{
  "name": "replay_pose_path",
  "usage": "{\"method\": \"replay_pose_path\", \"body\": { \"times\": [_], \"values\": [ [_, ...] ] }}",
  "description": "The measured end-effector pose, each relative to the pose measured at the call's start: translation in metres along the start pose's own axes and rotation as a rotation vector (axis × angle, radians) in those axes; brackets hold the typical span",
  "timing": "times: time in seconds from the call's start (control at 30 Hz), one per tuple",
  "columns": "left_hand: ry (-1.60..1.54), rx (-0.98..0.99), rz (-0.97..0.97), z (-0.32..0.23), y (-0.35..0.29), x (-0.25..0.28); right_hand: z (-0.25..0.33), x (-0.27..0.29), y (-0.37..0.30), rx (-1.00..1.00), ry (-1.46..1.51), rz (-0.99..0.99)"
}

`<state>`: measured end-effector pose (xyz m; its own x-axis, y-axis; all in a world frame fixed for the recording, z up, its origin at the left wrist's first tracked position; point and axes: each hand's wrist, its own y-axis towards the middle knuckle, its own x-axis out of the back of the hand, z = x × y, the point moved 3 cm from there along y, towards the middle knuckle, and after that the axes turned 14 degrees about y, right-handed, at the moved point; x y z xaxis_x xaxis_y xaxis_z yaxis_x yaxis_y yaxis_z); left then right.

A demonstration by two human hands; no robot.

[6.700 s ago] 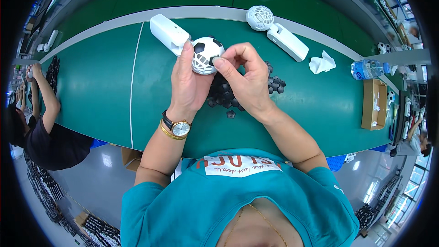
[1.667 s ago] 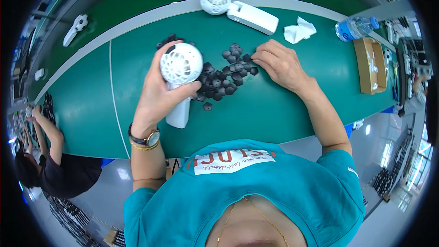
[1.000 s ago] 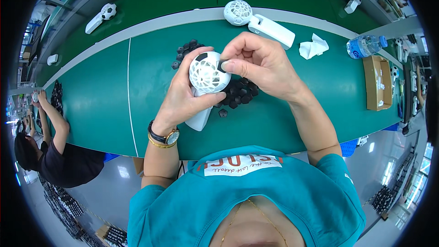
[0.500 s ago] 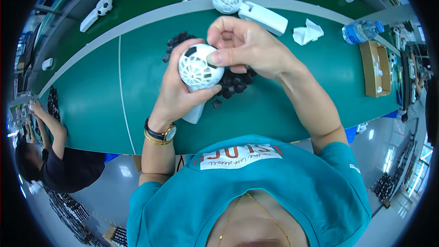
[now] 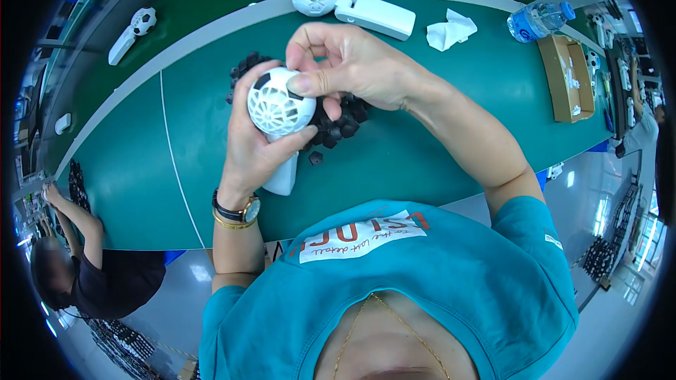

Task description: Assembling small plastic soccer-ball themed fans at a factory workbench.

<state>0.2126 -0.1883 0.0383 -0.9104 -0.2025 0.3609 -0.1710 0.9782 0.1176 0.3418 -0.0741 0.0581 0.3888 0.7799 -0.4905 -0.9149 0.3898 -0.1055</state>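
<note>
My left hand is wrapped round the white, ball-shaped lattice head of what looks like a handheld fan. Its white handle slants down below the palm. A black patch shows near the top of the ball, in a football pattern. Over the ball's upper right, my right hand has its fingers curled and its thumb pressed on a black pentagonal piece at the ball's surface. Behind and beside both hands lies a pile of loose black pentagonal pieces, partly hidden; a single one lies apart.
Farther back on the green table lies another white lattice-headed device. Right of it are a crumpled tissue, a water bottle and a cardboard box. A football-patterned device lies back left. Another person works at far left.
The whole view has shifted a little, so things on the table sit farther left and higher. My hands keep nearly the same grip, the right thumb still against the ball.
</note>
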Motion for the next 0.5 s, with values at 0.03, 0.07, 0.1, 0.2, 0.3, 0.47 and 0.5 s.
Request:
{"method": "replay_pose_path", "body": {
  "times": [0.03, 0.07, 0.1, 0.2, 0.3, 0.47, 0.5],
  "values": [
    [0.016, 0.005, 0.003, 0.002, -0.002, -0.002, 0.001, 0.0, 0.0, 0.007, 0.003, 0.003],
    [0.032, 0.01, 0.006, 0.002, -0.003, -0.003, 0.001, 0.001, 0.0, 0.001, -0.001, 0.001],
    [0.047, 0.015, 0.01, 0.003, -0.003, -0.004, 0.0, 0.001, 0.0, -0.007, -0.004, -0.002],
    [-0.029, 0.069, -0.025, 0.005, -0.001, -0.001, -0.001, 0.004, 0.003, -0.001, -0.015, -0.021],
    [-0.151, 0.108, -0.039, 0.005, 0.002, 0.002, -0.004, 0.011, -0.002, 0.006, -0.042, -0.062],
    [-0.295, 0.184, -0.063, 0.016, 0.001, 0.016, -0.01, 0.059, -0.059, 0.148, -0.458, -0.536],
    [-0.301, 0.219, -0.065, 0.019, -0.001, 0.016, -0.017, 0.063, -0.069, 0.139, -0.462, -0.536]
  ]
}}
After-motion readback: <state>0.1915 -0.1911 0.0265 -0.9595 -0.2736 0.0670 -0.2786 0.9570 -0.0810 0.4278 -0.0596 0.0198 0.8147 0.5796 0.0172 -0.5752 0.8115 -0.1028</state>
